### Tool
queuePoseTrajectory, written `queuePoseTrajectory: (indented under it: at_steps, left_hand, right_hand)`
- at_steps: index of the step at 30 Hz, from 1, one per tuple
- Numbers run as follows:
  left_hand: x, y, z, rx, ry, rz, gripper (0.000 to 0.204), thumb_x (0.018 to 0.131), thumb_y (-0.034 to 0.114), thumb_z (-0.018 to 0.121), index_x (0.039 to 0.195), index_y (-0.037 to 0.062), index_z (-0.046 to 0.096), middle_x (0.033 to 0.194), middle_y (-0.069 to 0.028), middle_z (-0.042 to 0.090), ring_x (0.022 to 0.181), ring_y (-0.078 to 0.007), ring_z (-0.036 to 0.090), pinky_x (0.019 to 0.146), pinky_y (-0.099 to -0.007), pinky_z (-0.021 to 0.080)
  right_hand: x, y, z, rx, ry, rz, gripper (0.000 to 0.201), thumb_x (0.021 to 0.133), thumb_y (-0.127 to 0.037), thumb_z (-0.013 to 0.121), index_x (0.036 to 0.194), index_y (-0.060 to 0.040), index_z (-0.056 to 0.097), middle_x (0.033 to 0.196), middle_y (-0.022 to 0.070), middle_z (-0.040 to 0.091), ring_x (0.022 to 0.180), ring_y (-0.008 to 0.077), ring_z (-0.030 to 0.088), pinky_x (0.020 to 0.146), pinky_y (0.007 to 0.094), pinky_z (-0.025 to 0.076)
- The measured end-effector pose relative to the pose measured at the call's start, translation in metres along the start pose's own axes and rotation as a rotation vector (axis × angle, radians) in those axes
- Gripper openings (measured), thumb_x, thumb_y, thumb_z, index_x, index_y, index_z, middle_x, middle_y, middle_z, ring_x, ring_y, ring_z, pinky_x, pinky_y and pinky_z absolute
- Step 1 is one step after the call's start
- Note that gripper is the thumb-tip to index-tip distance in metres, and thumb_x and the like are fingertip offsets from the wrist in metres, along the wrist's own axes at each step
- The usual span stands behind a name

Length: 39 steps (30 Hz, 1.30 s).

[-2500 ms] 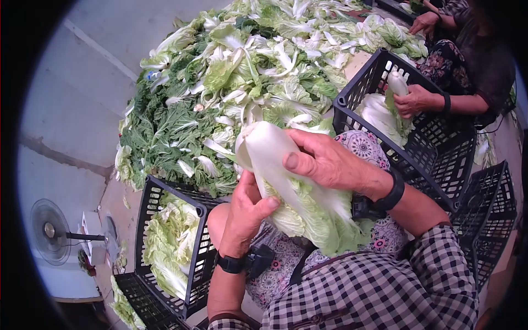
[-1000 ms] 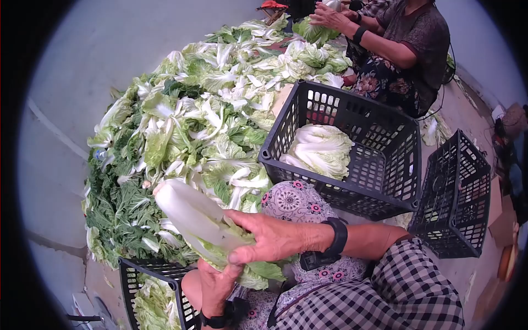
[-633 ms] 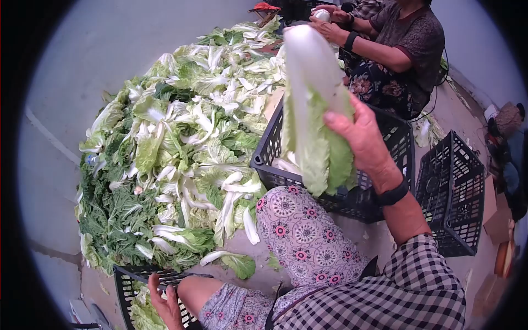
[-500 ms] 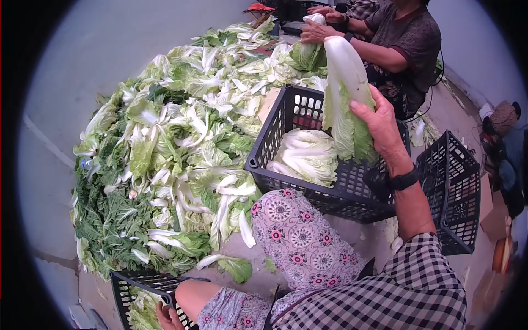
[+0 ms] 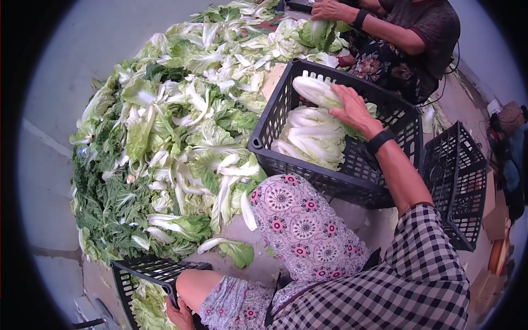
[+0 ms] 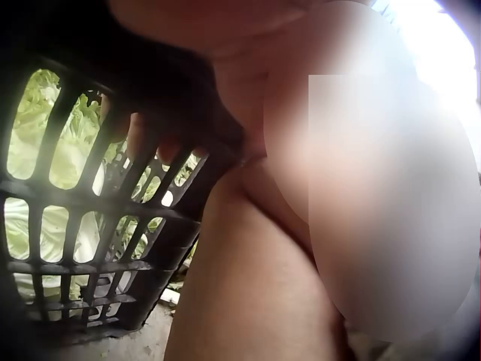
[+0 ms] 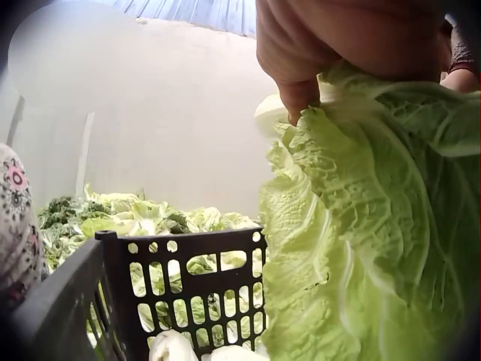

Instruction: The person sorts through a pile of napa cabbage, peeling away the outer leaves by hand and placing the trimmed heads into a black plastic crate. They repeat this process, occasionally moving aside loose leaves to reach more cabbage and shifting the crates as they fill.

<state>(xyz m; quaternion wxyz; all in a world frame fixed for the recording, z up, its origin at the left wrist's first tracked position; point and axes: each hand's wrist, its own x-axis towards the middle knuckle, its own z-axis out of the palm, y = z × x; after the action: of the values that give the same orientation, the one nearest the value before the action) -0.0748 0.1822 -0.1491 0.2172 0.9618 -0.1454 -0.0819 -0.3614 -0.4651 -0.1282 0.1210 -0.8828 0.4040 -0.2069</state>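
Observation:
A trimmed napa cabbage (image 5: 314, 91) is in my right hand (image 5: 355, 111), tilted low inside the large black crate (image 5: 352, 190). Its white base points to the far left, and its leaves (image 7: 353, 226) fill the right side of the right wrist view. Beneath it lie napa cabbages (image 5: 316, 137) on the crate's floor. My left hand (image 5: 179, 316) grips the rim of the smaller black crate (image 6: 68, 192) beside my knee. Through the slots in the left wrist view its fingertips (image 6: 135, 135) show on the inner side. Pale cabbage leaves (image 5: 147, 305) fill that crate.
A big heap of loose cabbage leaves (image 5: 176, 143) covers the floor to the left and ahead. Another person (image 5: 407, 44) sits at the upper right, hands on a leafy cabbage. A further black crate (image 5: 456, 187) stands at right, and a fan (image 5: 102, 316) at lower left.
My left hand let go of the cabbage and went down to the left crate's rim. The right hand carried the cabbage rightward, raised it, then lowered it into the large crate.

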Motion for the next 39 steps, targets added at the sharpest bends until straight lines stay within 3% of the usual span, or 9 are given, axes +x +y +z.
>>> queuePoseTrajectory:
  at_steps: [4, 7, 12, 17, 21, 27, 30, 33, 39]
  left_hand:
    - [-0.002, 0.01, -0.002, -0.101, -0.011, -0.037, 0.034, 0.09, 0.031, 0.058, 0.091, -0.0028, 0.055, 0.064, -0.0069, 0.054, 0.052, -0.0119, 0.049, 0.045, -0.0277, 0.042]
    - [-0.003, 0.004, 0.001, -0.124, -0.003, -0.037, 0.034, 0.09, 0.031, 0.058, 0.092, -0.0029, 0.054, 0.067, -0.008, 0.056, 0.054, -0.0119, 0.05, 0.047, -0.0269, 0.044]
    - [0.006, -0.024, 0.013, -0.035, 0.043, -0.054, 0.035, 0.09, 0.031, 0.058, 0.09, -0.0035, 0.055, 0.07, -0.0088, 0.058, 0.057, -0.012, 0.054, 0.05, -0.0272, 0.048]
    - [0.0, 0.012, 0.002, 0.18, 0.036, -0.065, 0.043, 0.089, 0.039, 0.057, 0.092, -0.0041, 0.057, 0.071, -0.0141, 0.062, 0.058, -0.0171, 0.059, 0.052, -0.0297, 0.049]
    - [-0.006, 0.034, -0.004, 0.198, 0.043, -0.02, 0.048, 0.088, 0.041, 0.057, 0.097, -0.0057, 0.058, 0.074, -0.0197, 0.062, 0.062, -0.0273, 0.06, 0.057, -0.0355, 0.049]
    - [-0.014, 0.04, -0.008, 0.308, 0.107, 0.077, 0.046, 0.088, 0.036, 0.057, 0.105, -0.0074, 0.055, 0.081, -0.0232, 0.062, 0.072, -0.0362, 0.06, 0.067, -0.0405, 0.048]
    - [-0.029, 0.087, -0.032, -0.035, -0.046, -0.003, 0.046, 0.088, 0.033, 0.058, 0.108, -0.0082, 0.054, 0.083, -0.0234, 0.062, 0.073, -0.0355, 0.06, 0.067, -0.0393, 0.048]
    - [-0.021, -0.002, -0.014, -0.048, -0.04, 0.0, 0.043, 0.087, 0.029, 0.059, 0.11, -0.0068, 0.053, 0.085, -0.0229, 0.063, 0.076, -0.0349, 0.06, 0.07, -0.0386, 0.048]
    - [-0.047, -0.009, -0.023, 0.227, 0.111, 0.111, 0.035, 0.085, 0.027, 0.06, 0.099, -0.0057, 0.059, 0.083, -0.0248, 0.062, 0.074, -0.04, 0.058, 0.066, -0.0419, 0.047]
  right_hand:
    - [0.002, 0.027, 0.021, 0.365, -0.448, 0.162, 0.063, 0.079, -0.032, 0.065, 0.127, 0.0039, 0.047, 0.123, 0.0231, 0.054, 0.115, 0.0342, 0.051, 0.098, 0.0391, 0.039]
    - [-0.009, 0.041, 0.022, 0.466, -0.44, 0.235, 0.061, 0.08, -0.032, 0.063, 0.126, 0.0047, 0.047, 0.12, 0.0246, 0.055, 0.112, 0.0335, 0.054, 0.096, 0.038, 0.041]
    - [-0.03, 0.007, -0.008, 0.593, -0.441, 0.181, 0.062, 0.082, -0.034, 0.06, 0.124, 0.0089, 0.045, 0.117, 0.0252, 0.056, 0.109, 0.0306, 0.055, 0.094, 0.0372, 0.042]
    - [-0.057, -0.061, -0.023, 0.636, -0.689, 0.056, 0.061, 0.084, -0.034, 0.058, 0.129, 0.0039, 0.042, 0.123, 0.0216, 0.053, 0.115, 0.0272, 0.051, 0.097, 0.0349, 0.039]
    - [-0.076, -0.067, 0.011, 0.543, -0.792, -0.103, 0.056, 0.084, -0.036, 0.058, 0.126, -0.002, 0.044, 0.106, 0.02, 0.06, 0.097, 0.0293, 0.058, 0.085, 0.0361, 0.045]
    - [-0.094, -0.085, 0.011, 0.415, -0.714, -0.025, 0.053, 0.08, -0.026, 0.058, 0.124, -0.0018, 0.044, 0.107, 0.0221, 0.059, 0.103, 0.0349, 0.056, 0.09, 0.0404, 0.042]
    - [-0.093, -0.087, 0.01, 0.366, -0.697, -0.007, 0.052, 0.079, -0.025, 0.059, 0.123, -0.0016, 0.046, 0.108, 0.0226, 0.059, 0.104, 0.035, 0.056, 0.09, 0.0402, 0.042]
    - [-0.092, -0.084, 0.015, 0.388, -0.704, 0.002, 0.05, 0.079, -0.025, 0.059, 0.121, -0.0012, 0.048, 0.107, 0.0222, 0.059, 0.103, 0.0353, 0.056, 0.09, 0.0401, 0.042]
    - [-0.093, -0.085, 0.018, 0.351, -0.676, 0.02, 0.049, 0.078, -0.025, 0.06, 0.12, -0.0028, 0.05, 0.105, 0.0215, 0.06, 0.101, 0.0355, 0.057, 0.088, 0.0406, 0.043]
